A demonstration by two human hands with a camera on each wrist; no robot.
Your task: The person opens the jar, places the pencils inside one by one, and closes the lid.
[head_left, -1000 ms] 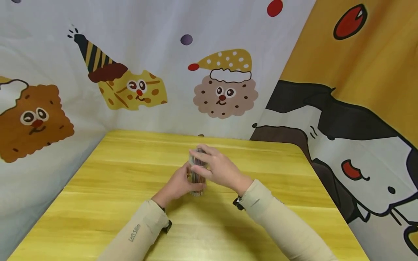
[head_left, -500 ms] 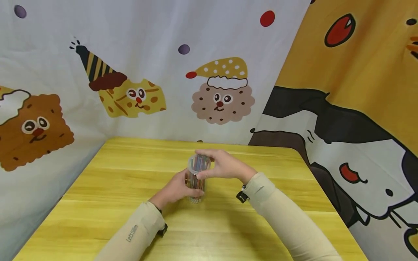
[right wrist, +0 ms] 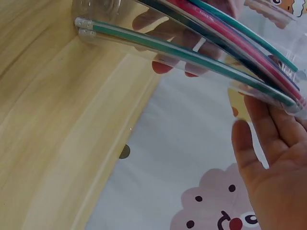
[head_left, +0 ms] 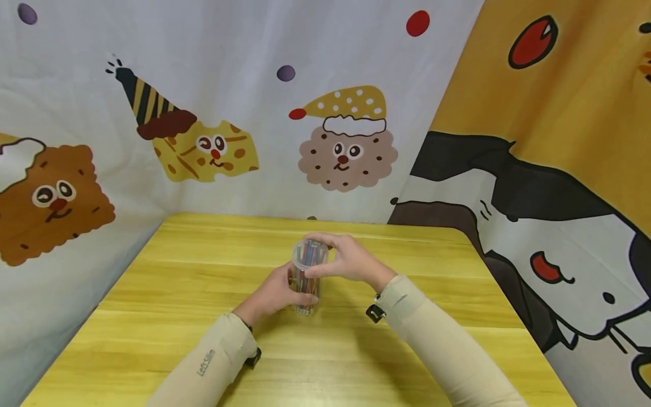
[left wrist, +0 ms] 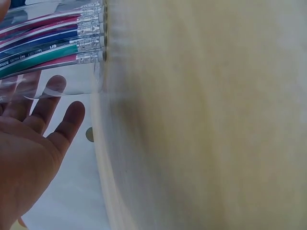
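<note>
A clear plastic pencil jar (head_left: 304, 308) stands in the middle of the table, slightly tilted towards me. Several pencils (left wrist: 43, 52) with metal ferrules fill it, in pink, blue and green. My left hand (head_left: 274, 291) grips the jar's lower body from the left, thumb across its front. Around the round translucent top (head_left: 308, 255) curl the thumb and fingers of my right hand (head_left: 353, 260). In the right wrist view, pencils (right wrist: 192, 57) show through the wall, and left-hand fingers lie behind it. Whether the top is a separate lid is unclear.
A yellow wood-grain table (head_left: 203, 254) stretches around both hands. Behind it hangs a white cloth (head_left: 229, 56) printed with cartoon biscuits and cheese. Another printed cloth (head_left: 559, 113), orange with a black-and-white animal, hangs along the right side.
My right hand has shifted from lying across the jar's upper front to holding its rim from the right. The jar's top now shows more. My left hand keeps its grip.
</note>
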